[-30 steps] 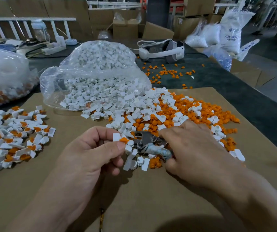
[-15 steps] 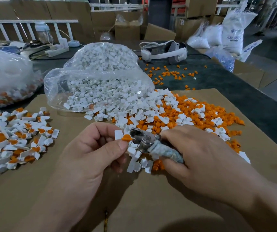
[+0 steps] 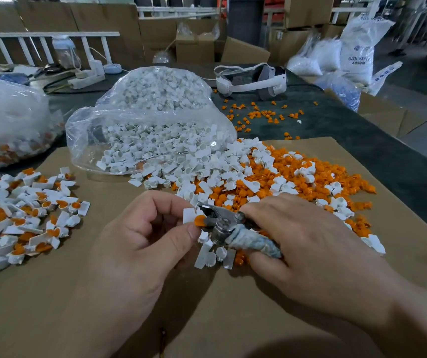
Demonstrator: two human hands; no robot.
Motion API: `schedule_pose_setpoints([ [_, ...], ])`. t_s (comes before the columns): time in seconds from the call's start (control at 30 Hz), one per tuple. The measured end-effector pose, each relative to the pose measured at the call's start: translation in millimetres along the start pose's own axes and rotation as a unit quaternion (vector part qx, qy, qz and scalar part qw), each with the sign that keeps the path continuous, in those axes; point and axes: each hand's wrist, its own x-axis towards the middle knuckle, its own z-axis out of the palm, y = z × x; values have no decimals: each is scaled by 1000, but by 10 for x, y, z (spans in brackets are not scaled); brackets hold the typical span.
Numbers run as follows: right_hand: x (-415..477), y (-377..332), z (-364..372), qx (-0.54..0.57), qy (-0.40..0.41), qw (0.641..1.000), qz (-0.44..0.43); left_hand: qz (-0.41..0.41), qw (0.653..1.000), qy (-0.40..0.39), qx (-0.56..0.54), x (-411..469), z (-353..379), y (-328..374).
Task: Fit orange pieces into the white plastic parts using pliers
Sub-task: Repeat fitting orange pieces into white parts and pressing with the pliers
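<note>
Cardboard sheet (image 3: 233, 319) near, on table (image 3: 362, 130). Far centre of sheet: open bag (image 3: 155, 104), mouth spilling right into mixed heap (image 3: 271, 177). Left on sheet: pile of fitted parts (image 3: 21, 218). Far left, off sheet: second bag (image 3: 5, 120). Behind open bag, right: headset (image 3: 248, 78); scattered pieces (image 3: 258, 115) between headset and sheet. Near centre, before heap: left hand (image 3: 140, 244) pinching single part (image 3: 188, 215), right hand (image 3: 305, 244) round pliers (image 3: 222, 223), tool tip at part.

Left hand (image 3: 140, 244) with fingers (image 3: 173, 202) in a pinch, right hand (image 3: 310, 249) in a curled grip, close alongside

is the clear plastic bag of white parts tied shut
No, the clear plastic bag lies open, white parts spilling onto the brown cardboard.
</note>
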Motion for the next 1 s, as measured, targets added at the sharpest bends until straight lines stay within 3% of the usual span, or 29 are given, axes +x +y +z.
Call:
schedule_pose_setpoints([
  [1.0,0,-114,-6,-38,30,998,38,43,998,-34,14,11,-69,-94],
])
